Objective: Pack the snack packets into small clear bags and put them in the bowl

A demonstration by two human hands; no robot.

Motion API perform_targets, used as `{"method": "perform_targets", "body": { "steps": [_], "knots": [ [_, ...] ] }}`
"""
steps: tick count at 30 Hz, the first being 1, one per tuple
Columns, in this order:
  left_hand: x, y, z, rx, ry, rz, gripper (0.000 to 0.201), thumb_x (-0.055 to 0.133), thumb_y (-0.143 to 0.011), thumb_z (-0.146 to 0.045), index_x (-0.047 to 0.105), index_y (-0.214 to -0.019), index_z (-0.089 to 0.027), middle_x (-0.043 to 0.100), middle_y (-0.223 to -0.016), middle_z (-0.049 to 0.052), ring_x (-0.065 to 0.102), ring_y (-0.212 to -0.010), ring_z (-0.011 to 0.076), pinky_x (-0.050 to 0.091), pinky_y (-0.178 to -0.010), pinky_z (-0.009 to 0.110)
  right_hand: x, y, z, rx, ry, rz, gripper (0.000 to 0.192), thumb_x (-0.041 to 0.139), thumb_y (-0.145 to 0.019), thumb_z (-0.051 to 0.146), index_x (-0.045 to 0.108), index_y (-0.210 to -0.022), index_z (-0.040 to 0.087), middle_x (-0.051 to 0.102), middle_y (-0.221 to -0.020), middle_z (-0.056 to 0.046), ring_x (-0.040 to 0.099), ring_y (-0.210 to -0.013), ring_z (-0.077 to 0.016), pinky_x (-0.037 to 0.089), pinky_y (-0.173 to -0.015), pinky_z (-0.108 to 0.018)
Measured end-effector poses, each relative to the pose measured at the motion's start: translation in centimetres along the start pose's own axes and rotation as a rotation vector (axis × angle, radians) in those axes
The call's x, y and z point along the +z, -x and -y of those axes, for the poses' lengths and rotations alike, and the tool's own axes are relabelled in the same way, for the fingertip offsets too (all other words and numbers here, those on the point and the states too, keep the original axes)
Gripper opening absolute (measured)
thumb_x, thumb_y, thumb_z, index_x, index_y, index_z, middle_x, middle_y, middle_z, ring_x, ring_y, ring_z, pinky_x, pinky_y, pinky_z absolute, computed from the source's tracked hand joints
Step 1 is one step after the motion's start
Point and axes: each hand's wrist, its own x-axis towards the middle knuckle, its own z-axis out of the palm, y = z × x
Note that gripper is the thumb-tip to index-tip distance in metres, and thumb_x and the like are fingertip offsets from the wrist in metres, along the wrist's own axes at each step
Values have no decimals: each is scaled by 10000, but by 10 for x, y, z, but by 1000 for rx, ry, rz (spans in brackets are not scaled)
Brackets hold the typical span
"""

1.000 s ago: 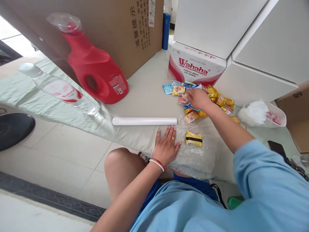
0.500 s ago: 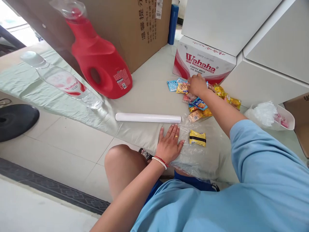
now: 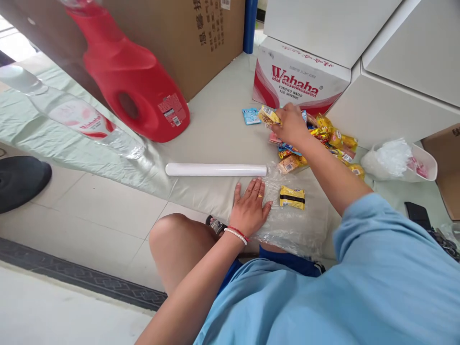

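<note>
Before the Wahaha purified-water box (image 3: 300,86), right hand (image 3: 291,125) fingers pinching a yellow snack packet (image 3: 269,115), left hand (image 3: 249,207) flat.

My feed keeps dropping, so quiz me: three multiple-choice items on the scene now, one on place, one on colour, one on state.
1. Where is the left hand?
A. flat on the clear plastic film
B. on the jug
C. on the floor

2. What colour is the detergent jug?
A. blue
B. red
C. white

3. How is the right hand?
A. empty
B. gripping a yellow snack packet
C. holding the white roll

Answers: 1 A, palm down on film; 2 B, red body; 3 B, fingers pinch the packet above the snack pile.
</note>
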Motion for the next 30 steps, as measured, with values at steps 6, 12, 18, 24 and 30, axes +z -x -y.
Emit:
{"method": "perform_targets", "body": {
  "steps": [6,12,18,24,30],
  "knots": [
    [1,0,0,10,5,-1,645,333,-1069,-476,386,-1607,-123,340,-1687,133,329,-1572,297,128,-1299,627,-15,184,-15,-77,-290,103,390,481,-1027,339,577,-1369,177,684,-1244,-138,644,-1102,-288,530,-930,-409],
    [1,-1,0,11,-10,1,640,335,-1069,-462,383,-1608,-118,341,-1683,145,355,-1559,310,133,-1290,644,5,264,-1,9,-41,205,567,553,-1008,422,515,-1519,180,509,-1538,-198,503,-1288,-387,473,-1018,-558],
    [2,-1,-1,16,-35,3,637,337,-1071,-468,390,-1605,-124,337,-1684,137,350,-1562,298,121,-1297,627,-9,236,-16,-159,-171,237,699,715,-918,487,504,-1530,222,485,-1567,-147,334,-1469,-373,345,-1177,-551],
    [4,-1,-1,7,-48,3,650,339,-1071,-481,370,-1614,-125,333,-1684,144,345,-1565,288,102,-1300,617,-2,207,-4,-70,-110,441,659,721,-915,387,523,-1496,147,650,-1323,-186,531,-1266,-356,432,-1061,-469],
    [3,-1,-1,9,-43,1,643,328,-1071,-472,344,-1631,-156,338,-1684,148,349,-1564,305,123,-1292,630,7,216,12,13,-37,362,644,693,-918,338,503,-1494,122,644,-1342,-200,512,-1275,-373,399,-1057,-479]
  ]
}}
